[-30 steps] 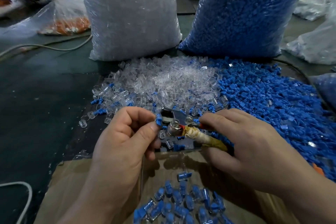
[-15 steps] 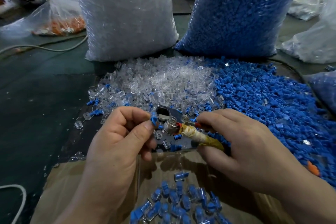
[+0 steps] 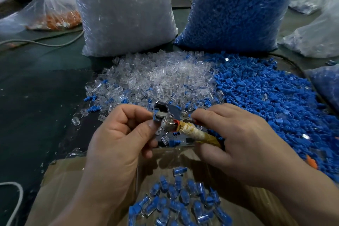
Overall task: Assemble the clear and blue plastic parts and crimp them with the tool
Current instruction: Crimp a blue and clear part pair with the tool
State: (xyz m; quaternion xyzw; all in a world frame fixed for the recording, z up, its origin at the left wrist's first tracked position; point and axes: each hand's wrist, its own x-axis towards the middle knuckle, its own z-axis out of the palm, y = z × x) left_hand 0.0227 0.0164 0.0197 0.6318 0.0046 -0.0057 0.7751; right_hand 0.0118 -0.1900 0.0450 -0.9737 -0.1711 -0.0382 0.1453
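My left hand (image 3: 117,137) pinches a small blue and clear part (image 3: 156,115) between thumb and forefinger and holds it at the metal jaws of the crimp tool (image 3: 167,121). My right hand (image 3: 244,145) grips the tool's tape-wrapped handles (image 3: 194,134). Behind the hands lie a heap of loose clear parts (image 3: 156,79) and, to its right, a heap of loose blue parts (image 3: 266,93). Several joined blue-and-clear pieces (image 3: 183,202) lie in the cardboard box (image 3: 60,185) below my hands.
A big bag of clear parts (image 3: 124,11) and a big bag of blue parts (image 3: 236,7) stand at the back. A bag with orange parts (image 3: 60,18) lies far left, beside a grey cable (image 3: 45,43). More plastic bags (image 3: 319,36) sit at the right. The dark mat (image 3: 33,97) spreads to the left.
Both hands and the tool stay nearly in place. My left hand has brought the blue part slightly closer against the tool's jaws.
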